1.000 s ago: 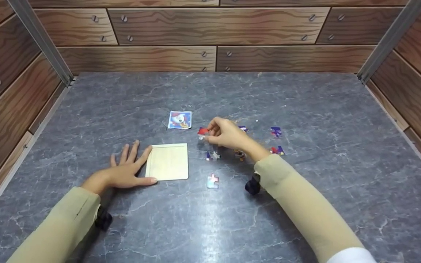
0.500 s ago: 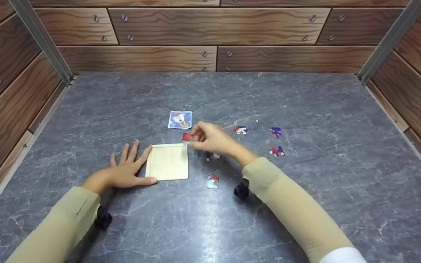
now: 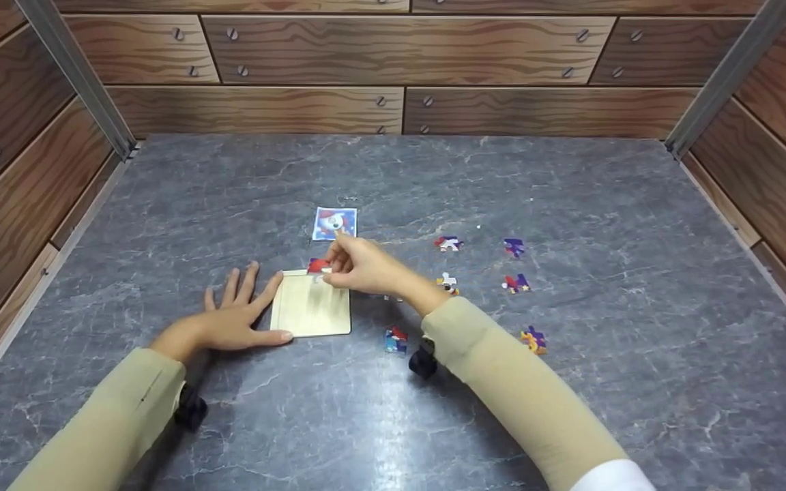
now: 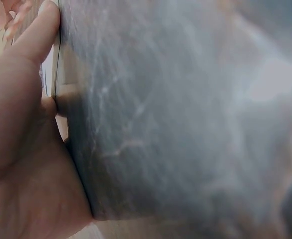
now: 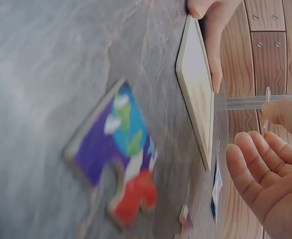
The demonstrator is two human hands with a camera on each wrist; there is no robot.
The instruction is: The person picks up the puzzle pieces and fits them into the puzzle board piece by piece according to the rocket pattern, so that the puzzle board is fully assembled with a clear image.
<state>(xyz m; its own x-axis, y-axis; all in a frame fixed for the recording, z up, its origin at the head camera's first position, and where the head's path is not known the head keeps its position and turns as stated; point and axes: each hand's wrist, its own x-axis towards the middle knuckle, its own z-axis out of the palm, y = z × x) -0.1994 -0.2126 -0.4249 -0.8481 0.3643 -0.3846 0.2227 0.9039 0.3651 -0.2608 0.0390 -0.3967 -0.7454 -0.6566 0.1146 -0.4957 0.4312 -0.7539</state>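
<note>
A pale wooden puzzle board (image 3: pixel 311 310) lies flat on the table. My left hand (image 3: pixel 233 326) rests beside it with fingers spread, its thumb and index finger touching the board's left corners. Over the board's far edge, my right hand (image 3: pixel 366 267) pinches a red and white puzzle piece (image 3: pixel 317 264) between thumb and fingers. The right wrist view shows this held piece (image 5: pixel 267 107) edge-on, raised off the table. Beyond the board lies a small picture card (image 3: pixel 334 224) with a white animal in a red hat.
Several loose pieces lie right of the board, including a blue and red piece (image 3: pixel 396 339), a purple piece (image 3: pixel 514 247), a red and purple piece (image 3: pixel 516 283) and a yellow and purple piece (image 3: pixel 533 339). My right forearm partly covers others. Wood-patterned walls (image 3: pixel 406 51) enclose the table.
My right hand has carried the red and white puzzle piece leftward, from right of the board to over its far edge. The left hand and the board have stayed in place.
</note>
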